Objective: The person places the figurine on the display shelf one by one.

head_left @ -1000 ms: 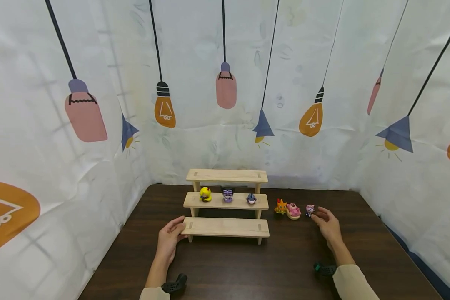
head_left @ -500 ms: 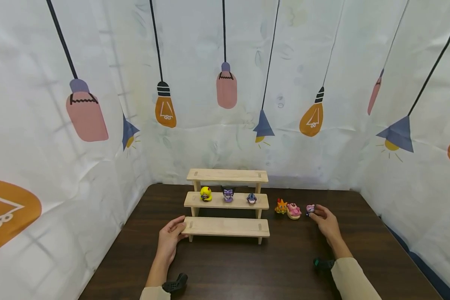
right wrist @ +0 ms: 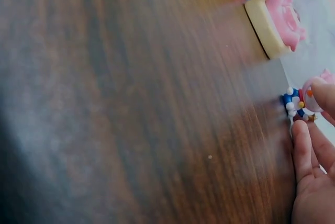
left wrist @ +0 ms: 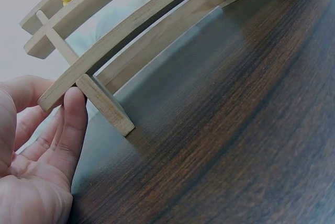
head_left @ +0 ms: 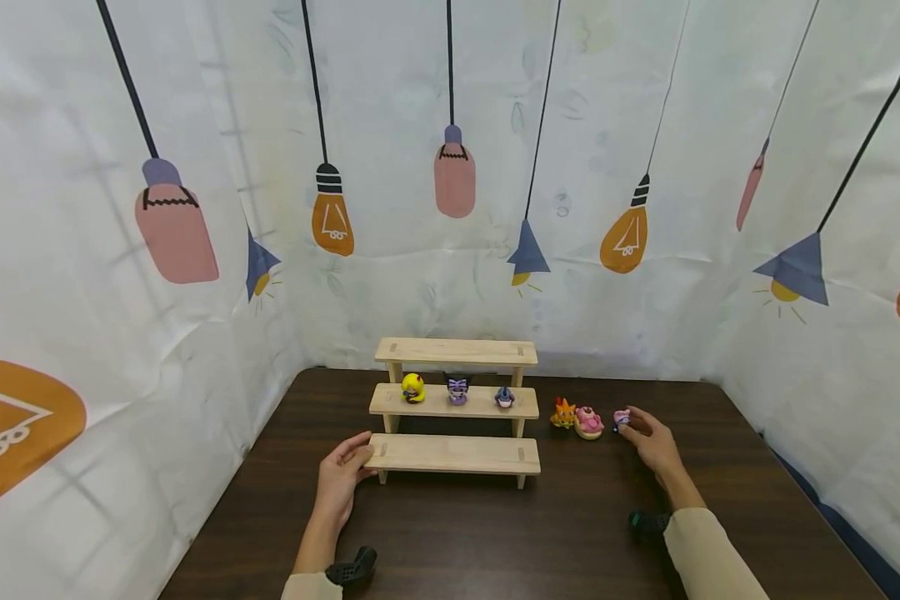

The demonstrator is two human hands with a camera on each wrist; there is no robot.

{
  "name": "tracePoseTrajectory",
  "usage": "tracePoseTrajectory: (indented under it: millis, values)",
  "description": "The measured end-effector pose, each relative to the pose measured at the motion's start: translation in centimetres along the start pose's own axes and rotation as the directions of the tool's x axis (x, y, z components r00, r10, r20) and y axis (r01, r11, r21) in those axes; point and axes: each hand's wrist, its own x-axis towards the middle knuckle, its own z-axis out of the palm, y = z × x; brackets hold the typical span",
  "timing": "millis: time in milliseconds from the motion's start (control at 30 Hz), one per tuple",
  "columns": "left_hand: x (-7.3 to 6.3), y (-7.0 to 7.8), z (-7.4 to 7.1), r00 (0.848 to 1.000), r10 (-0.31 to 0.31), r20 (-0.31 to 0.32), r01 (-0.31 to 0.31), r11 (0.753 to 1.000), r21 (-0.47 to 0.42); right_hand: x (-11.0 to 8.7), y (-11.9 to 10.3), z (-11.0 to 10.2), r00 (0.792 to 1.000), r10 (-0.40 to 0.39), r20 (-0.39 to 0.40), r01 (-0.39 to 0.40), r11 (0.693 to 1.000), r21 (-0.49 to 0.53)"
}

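In the head view my left hand [head_left: 338, 479] holds the left end of the lowest step of a three-step wooden display stand [head_left: 453, 454]. The left wrist view shows a finger bent under that step [left wrist: 68, 80], beside its leg. Over on the right, my right hand [head_left: 656, 450] pinches a small pink-headed figurine [head_left: 621, 418] standing on the table. Its blue-and-white body [right wrist: 294, 102] shows in the right wrist view, with the thumb at its head and fingertips near its base.
The middle step carries a yellow-haired figurine [head_left: 413, 388], a purple figurine [head_left: 457, 390] and a blue figurine [head_left: 504, 397]. Between stand and right hand are an orange figurine [head_left: 563, 413] and a pink figurine in a cream base [head_left: 588, 422]. A printed curtain [head_left: 420, 292] surrounds the dark table [head_left: 450, 542].
My right forearm has shifted very slightly, its fingers staying at the pink-headed figurine. The left hand, the stand and the other figurines stay in place.
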Motion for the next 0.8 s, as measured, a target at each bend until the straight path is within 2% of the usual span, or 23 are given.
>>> tracePoseTrajectory:
  millis: [433,800]
  values:
    - [0.15,-0.24,-0.14,1.000,0.007,-0.008,-0.007,1.000,0.002,0.18,-0.22,0.39,1.000,0.004,-0.003,-0.004,1.000,-0.003]
    - [0.23,-0.24,-0.05,1.000,-0.003,-0.009,0.003,1.000,0.010,0.50,-0.06,0.66,0.997,-0.001,-0.074,-0.001,1.000,-0.030]
